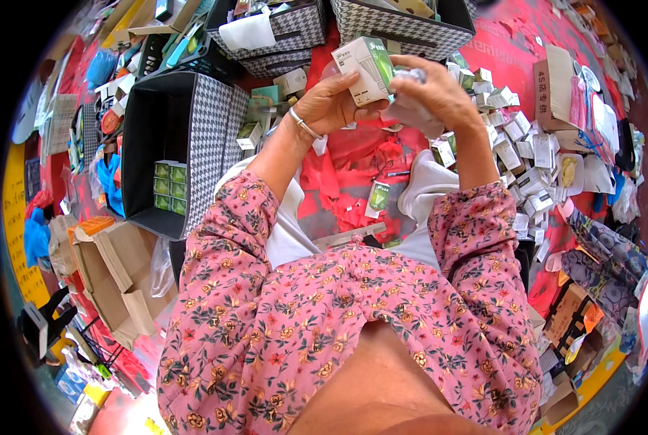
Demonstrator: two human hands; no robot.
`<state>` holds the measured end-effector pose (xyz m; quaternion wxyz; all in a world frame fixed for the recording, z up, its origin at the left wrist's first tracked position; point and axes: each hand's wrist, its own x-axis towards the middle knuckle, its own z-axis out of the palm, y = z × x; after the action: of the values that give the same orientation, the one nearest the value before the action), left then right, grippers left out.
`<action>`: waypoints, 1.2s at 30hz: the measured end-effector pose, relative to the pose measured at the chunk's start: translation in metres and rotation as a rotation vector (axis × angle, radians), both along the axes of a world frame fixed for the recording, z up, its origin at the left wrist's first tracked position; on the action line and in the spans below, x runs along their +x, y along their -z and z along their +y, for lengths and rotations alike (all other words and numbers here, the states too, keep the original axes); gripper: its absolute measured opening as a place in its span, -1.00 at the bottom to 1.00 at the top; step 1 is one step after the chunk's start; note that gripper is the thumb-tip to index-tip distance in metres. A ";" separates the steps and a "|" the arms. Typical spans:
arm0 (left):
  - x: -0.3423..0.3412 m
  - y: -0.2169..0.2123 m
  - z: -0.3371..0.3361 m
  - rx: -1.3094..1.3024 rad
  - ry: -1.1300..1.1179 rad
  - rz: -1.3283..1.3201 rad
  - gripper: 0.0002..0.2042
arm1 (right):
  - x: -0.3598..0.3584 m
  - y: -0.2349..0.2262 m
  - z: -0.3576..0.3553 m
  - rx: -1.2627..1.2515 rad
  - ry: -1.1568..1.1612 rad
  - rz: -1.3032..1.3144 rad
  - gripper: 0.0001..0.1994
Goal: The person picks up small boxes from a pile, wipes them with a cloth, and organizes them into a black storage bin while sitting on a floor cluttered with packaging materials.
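A white and green carton point(362, 71) is held up in front of me. My left hand point(333, 98) grips it from its left side and underneath, thumb on the front face. At the carton's right edge, my right hand point(434, 90) has its fingers curled around a crumpled clear plastic wrapper point(413, 112). Part of the wrapper hangs below the fingers. A smaller green and white box point(378, 197) lies on the red floor covering between my legs, with a dark pen-like stick point(398, 174) beyond it.
A houndstooth storage box point(215, 138) lies at left, with several green boxes point(170, 187) stacked inside. Two more houndstooth bins point(288, 43) stand at the back. Many small white boxes point(530, 156) are heaped at right. Opened brown cardboard point(114, 268) sits at lower left.
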<state>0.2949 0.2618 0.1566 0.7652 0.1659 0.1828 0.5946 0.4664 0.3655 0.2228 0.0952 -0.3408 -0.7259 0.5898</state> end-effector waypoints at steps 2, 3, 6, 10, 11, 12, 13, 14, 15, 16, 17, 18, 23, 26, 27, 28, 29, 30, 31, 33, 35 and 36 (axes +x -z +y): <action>0.000 0.002 0.003 -0.046 -0.070 0.197 -0.56 | -0.007 0.010 -0.007 0.467 -0.093 -0.045 -0.35; 0.003 -0.002 0.004 -0.108 -0.111 0.343 -0.54 | -0.008 0.013 -0.010 0.509 -0.088 -0.130 -0.35; 0.011 0.002 0.007 -0.015 -0.202 0.794 -0.52 | -0.010 0.028 -0.008 0.053 0.064 -0.064 -0.39; -0.005 -0.016 0.005 -0.017 -0.021 0.621 -0.55 | 0.003 0.038 0.015 -0.789 0.234 0.277 -0.57; -0.008 -0.018 0.004 -0.069 -0.081 0.663 -0.65 | 0.002 0.032 0.012 -0.926 0.385 0.310 -0.67; -0.013 -0.012 0.005 -0.103 -0.173 0.715 -0.69 | 0.000 0.030 0.012 -0.924 0.373 0.317 -0.67; -0.022 -0.001 0.008 -0.138 -0.267 0.766 -0.73 | -0.001 0.028 0.013 -0.920 0.361 0.324 -0.66; -0.026 0.001 0.006 -0.177 -0.355 0.818 -0.76 | -0.003 0.028 0.013 -0.922 0.352 0.333 -0.66; -0.028 0.002 0.005 -0.271 -0.463 0.855 -0.80 | -0.005 0.033 0.016 -0.884 0.355 0.347 -0.63; -0.027 0.001 0.006 -0.203 -0.566 0.960 -0.79 | -0.007 0.032 0.017 -0.702 0.339 0.267 -0.61; -0.026 0.002 0.003 -0.149 -0.677 1.068 -0.78 | -0.014 0.031 0.013 -0.531 0.304 0.185 -0.59; -0.026 0.004 0.001 -0.104 -0.794 1.182 -0.76 | -0.025 0.028 0.009 -0.363 0.256 0.106 -0.56; -0.010 0.012 0.013 -0.088 -0.634 1.381 -0.09 | -0.060 0.016 -0.045 0.858 0.150 -0.409 -0.47; -0.012 0.000 0.012 -0.158 -0.620 1.384 -0.20 | -0.070 0.001 -0.061 0.857 0.150 -0.393 -0.51; -0.015 -0.011 0.002 -0.181 -0.661 1.349 -0.21 | -0.068 0.005 -0.058 0.850 0.102 -0.236 -0.51; -0.021 -0.022 -0.009 -0.202 -0.700 1.313 -0.22 | -0.067 0.010 -0.052 0.836 0.057 -0.081 -0.52; -0.033 -0.033 -0.021 -0.215 -0.746 1.250 -0.23 | -0.068 0.006 -0.051 0.675 0.043 -0.044 -0.51; -0.043 -0.037 -0.024 -0.207 -0.879 1.224 -0.22 | -0.066 0.000 -0.052 0.532 0.106 -0.010 -0.54; -0.062 -0.041 -0.028 -0.278 -0.955 1.146 -0.22 | -0.064 0.001 -0.051 0.565 0.097 -0.002 -0.57; -0.116 -0.052 -0.061 -0.324 -1.166 0.889 -0.34 | -0.066 0.009 -0.039 0.523 0.066 -0.026 -0.62; -0.177 -0.061 -0.110 -0.168 -1.016 0.904 -0.69 | -0.058 0.018 -0.029 0.445 0.132 -0.131 -0.64; -0.185 -0.081 -0.140 -0.326 -1.279 0.567 -0.75 | -0.057 0.018 -0.031 0.451 0.110 -0.154 -0.64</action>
<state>0.1098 0.1215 0.2375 0.2049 0.0579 0.5224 0.8257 0.4097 0.3349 0.2049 0.1452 -0.3941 -0.8245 0.3791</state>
